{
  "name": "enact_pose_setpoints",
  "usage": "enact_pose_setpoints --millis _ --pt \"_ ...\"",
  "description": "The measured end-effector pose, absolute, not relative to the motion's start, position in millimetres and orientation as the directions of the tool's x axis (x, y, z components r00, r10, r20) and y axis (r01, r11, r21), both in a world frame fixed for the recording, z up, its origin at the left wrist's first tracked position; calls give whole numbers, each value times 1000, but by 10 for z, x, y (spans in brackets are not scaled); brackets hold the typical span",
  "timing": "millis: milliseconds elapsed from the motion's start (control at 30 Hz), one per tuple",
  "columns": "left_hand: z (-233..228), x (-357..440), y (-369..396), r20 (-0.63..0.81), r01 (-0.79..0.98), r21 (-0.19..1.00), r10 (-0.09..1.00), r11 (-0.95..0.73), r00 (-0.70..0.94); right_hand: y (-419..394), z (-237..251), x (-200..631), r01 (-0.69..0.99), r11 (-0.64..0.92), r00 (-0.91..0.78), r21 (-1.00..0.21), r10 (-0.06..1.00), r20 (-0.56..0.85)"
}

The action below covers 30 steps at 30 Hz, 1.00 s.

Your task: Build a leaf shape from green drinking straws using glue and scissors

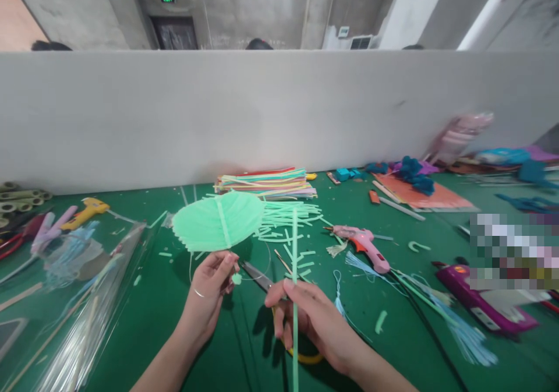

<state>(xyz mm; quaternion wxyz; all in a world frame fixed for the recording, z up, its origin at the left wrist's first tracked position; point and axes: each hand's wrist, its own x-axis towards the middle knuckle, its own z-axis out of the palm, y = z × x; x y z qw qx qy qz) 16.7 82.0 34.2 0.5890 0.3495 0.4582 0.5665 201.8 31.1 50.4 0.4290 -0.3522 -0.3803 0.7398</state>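
R fingers: pinched on green straw, w/ scissors prob. in the same hand, grip half hidden.
Straw axis: upright, running up past the fingers & down below the wrist.
L fingers: closed on the stem of the green straw fan, fan spread just above them.
Key relation: fan lies up & left of the straw; L hand nearer it, straw tip level w/ fan's right edge, small gap.
Beyond: cut straw bits & pink glue gun on green counter.
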Motion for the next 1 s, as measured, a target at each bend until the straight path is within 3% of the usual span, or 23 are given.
enact_pose_setpoints --millis 133,233,467,700,1000 --pt "316 152 842 -125 -357 930 988 84 -92 257 600 2023 -293 -492 -623 -820 749 -227" --pt "303 163 831 -132 -356 930 989 97 -74 216 584 1969 -293 -562 -711 -773 669 -217" --pt "341 247 743 -186 -365 906 976 216 115 192 462 1928 -226 -560 -712 -797 653 -257" --pt "401 180 686 -228 -437 852 956 288 185 208 443 1979 -247 -495 -692 -833 692 -205" --pt "331 248 489 -164 -220 929 864 298 477 257 363 1944 -328 -433 -575 -840 796 -186"
